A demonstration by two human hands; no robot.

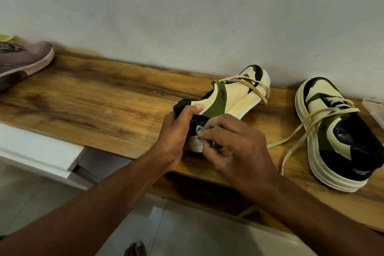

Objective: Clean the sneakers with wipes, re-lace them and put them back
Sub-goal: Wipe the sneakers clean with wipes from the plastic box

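A cream, green and black sneaker [232, 95] lies tipped on its side on the wooden shelf [93, 97], toe toward the wall, with a loose lace draped over its front. My left hand [176, 131] grips its black heel collar. My right hand [232, 143] pinches a small pale green wipe [200, 129] and presses it against the heel. The second matching sneaker [340, 137] stands upright to the right, its cream laces trailing over the wood.
A dusty pink sneaker [22, 60] sits at the far left of the shelf. The corner of a clear plastic container [374, 110] shows at the right edge. A white wall rises behind; white furniture [41, 151] and tiled floor lie below.
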